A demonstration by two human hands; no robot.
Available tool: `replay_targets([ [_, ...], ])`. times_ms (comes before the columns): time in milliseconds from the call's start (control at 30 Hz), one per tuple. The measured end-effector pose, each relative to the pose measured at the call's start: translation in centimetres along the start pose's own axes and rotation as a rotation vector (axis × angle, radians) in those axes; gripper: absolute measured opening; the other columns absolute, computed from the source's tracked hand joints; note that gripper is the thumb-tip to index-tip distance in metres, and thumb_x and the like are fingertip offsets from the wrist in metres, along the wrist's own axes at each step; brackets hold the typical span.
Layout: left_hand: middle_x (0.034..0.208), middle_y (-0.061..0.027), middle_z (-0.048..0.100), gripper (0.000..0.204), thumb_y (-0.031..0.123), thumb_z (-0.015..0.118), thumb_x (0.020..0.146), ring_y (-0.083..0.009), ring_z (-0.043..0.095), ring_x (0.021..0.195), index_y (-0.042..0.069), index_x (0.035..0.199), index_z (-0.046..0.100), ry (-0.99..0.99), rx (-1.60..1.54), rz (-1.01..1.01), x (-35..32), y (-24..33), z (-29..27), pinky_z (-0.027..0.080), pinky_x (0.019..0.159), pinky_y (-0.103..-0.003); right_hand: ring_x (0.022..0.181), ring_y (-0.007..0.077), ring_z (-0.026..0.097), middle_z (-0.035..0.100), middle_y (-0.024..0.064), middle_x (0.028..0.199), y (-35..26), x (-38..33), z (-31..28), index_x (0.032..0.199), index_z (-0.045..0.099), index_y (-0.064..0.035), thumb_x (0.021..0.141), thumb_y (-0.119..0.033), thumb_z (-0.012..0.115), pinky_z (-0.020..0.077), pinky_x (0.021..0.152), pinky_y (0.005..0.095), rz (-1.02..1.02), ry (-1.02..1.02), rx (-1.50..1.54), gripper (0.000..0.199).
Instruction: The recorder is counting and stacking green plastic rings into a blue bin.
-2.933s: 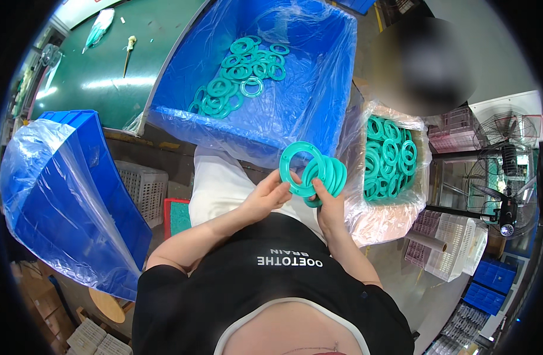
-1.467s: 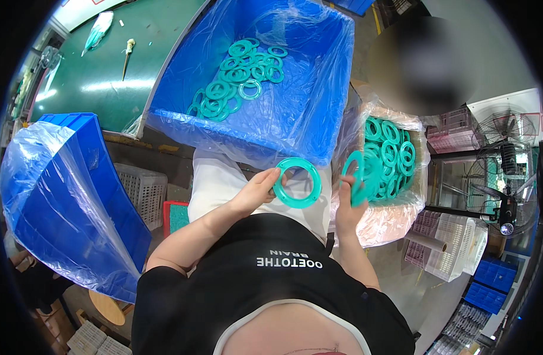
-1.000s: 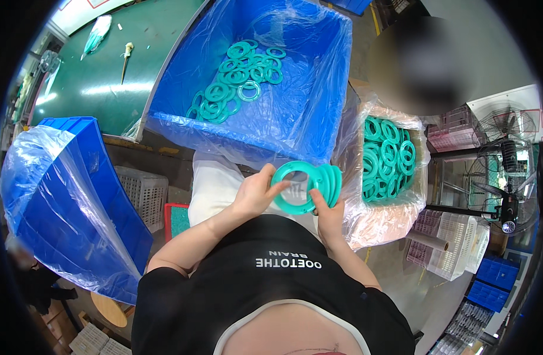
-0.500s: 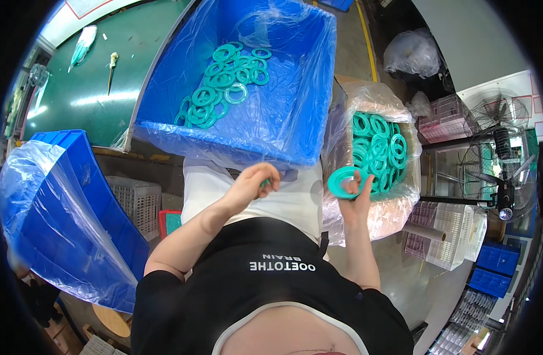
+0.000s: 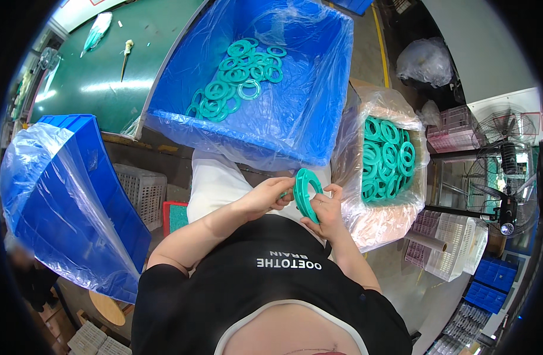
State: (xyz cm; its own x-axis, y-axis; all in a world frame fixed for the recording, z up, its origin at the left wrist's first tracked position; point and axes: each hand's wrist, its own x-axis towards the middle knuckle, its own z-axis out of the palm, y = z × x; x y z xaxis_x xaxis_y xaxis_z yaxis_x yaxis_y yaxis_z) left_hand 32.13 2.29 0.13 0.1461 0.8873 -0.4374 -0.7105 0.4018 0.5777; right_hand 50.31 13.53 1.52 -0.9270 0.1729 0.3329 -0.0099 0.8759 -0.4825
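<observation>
- Holding a teal ring (image 5: 305,193) edge-on over the lap, just below the near rim of the big blue bin (image 5: 295,127).
- Right hand (image 5: 324,208) curled under and behind the ring: thumb against its right face, fingertips (image 5: 336,190) wrapped onto the outer rim, closed narrowly around it.
- Left hand (image 5: 264,197) pressed to the ring's left side, fingers bent and bunched at the lower left edge; exact grip there hidden by the ring itself.
- Ring standing nearly upright between both hands, its hole seen as a thin slit.
- Blue bin lined with clear plastic film, a loose heap of matching teal rings (image 5: 236,80) lying at its far end, well apart from the hands.
- Clear-bagged box (image 5: 375,222) just right of the right hand, packed with stacked teal rings (image 5: 388,158).
- Second blue bin (image 5: 70,201), film-lined and tilted, standing off to the left beside a grey slotted crate (image 5: 140,192).
- Green tabletop (image 5: 114,65) beyond the big bin.
</observation>
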Motion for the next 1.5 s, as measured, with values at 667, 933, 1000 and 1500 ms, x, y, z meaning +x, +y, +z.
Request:
replay_targets([
  [667, 0.078, -0.0003, 0.047, 0.015, 0.014, 0.041, 0.097, -0.0060, 0.041, 0.067, 0.005, 0.105, 0.050, 0.307, 0.274, 0.292, 0.1, -2.5, 0.1, 0.035, 0.058, -0.021, 0.073, 0.0118, 0.048, 0.053, 0.0041, 0.080, -1.3, 1.4, -2.5, 0.091, 0.052, -0.0030, 0.098, -0.025, 0.045, 0.0379, 0.069, 0.0239, 0.525, 0.904, 0.602, 0.024],
  [933, 0.077, 0.0032, 0.044, 0.018, 0.020, 0.046, 0.098, -0.0029, 0.041, 0.065, 0.008, 0.112, 0.046, 0.145, 0.140, 0.432, 0.9, -4.5, 0.1, 0.030, 0.053, -0.018, 0.070, 0.0074, 0.046, 0.051, -0.0016, 0.079, -1.4, -0.5, 3.7, 0.100, 0.056, -0.0067, 0.092, -0.018, 0.059, 0.0374, 0.064, 0.0224, 0.970, 0.634, 1.128, 0.014],
  [1000, 0.080, 0.0027, 0.046, 0.025, 0.028, 0.044, 0.099, -0.0039, 0.047, 0.068, 0.006, 0.109, 0.052, 0.116, 0.567, 0.764, 2.1, -6.1, -0.6, 0.036, 0.055, -0.019, 0.065, 0.0065, 0.048, 0.055, -0.0016, 0.076, -1.6, -0.3, 4.3, 0.098, 0.058, -0.0046, 0.089, -0.020, 0.064, 0.0391, 0.060, 0.0236, 1.058, 0.749, 1.393, 0.019],
  [1500, 0.082, -0.0055, 0.062, 0.026, 0.027, 0.051, 0.096, -0.0150, 0.056, 0.085, 0.003, 0.096, 0.060, -0.053, 0.724, 0.187, -1.1, 0.5, 0.1, 0.043, 0.078, -0.031, 0.068, 0.0082, 0.057, 0.063, 0.0016, 0.073, 1.2, -0.8, -0.1, 0.084, 0.068, -0.0010, 0.079, -0.024, 0.074, 0.0423, 0.063, 0.0226, 0.994, -0.034, 1.096, 0.024],
])
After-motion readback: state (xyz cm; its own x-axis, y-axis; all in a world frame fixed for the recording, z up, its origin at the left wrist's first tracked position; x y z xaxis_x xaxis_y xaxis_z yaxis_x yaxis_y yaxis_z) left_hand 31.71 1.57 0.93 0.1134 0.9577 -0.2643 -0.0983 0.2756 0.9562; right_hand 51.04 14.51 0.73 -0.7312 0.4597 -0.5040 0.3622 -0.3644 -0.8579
